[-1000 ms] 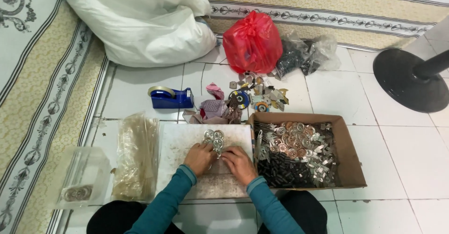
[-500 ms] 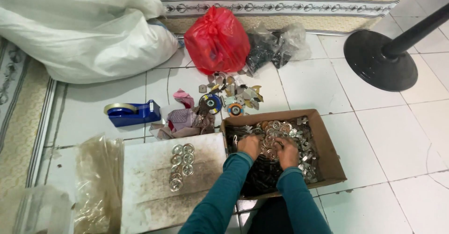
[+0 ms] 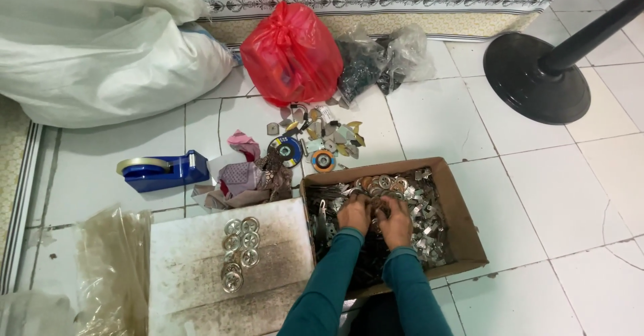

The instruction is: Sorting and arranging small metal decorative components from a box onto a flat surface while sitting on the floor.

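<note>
My left hand (image 3: 353, 213) and my right hand (image 3: 397, 219) are both down inside a brown cardboard box (image 3: 463, 210), fingers curled among a heap of small metal rings and clips (image 3: 419, 205). What the fingers hold is hidden in the pile. Left of the box lies a stained white board (image 3: 194, 269) carrying a short double row of round metal rings (image 3: 239, 252). Both arms wear teal sleeves.
A blue tape dispenser (image 3: 161, 170), cloth scraps (image 3: 245, 171) and small discs and metal bits (image 3: 315, 141) lie beyond the board. Behind them are a red plastic bag (image 3: 292, 51), clear bags of dark parts (image 3: 376, 61), a big white sack (image 3: 94, 47) and a black round stand base (image 3: 537, 74).
My hands left the rings on the white board and moved right into the cardboard box. The view shifted right with them.
</note>
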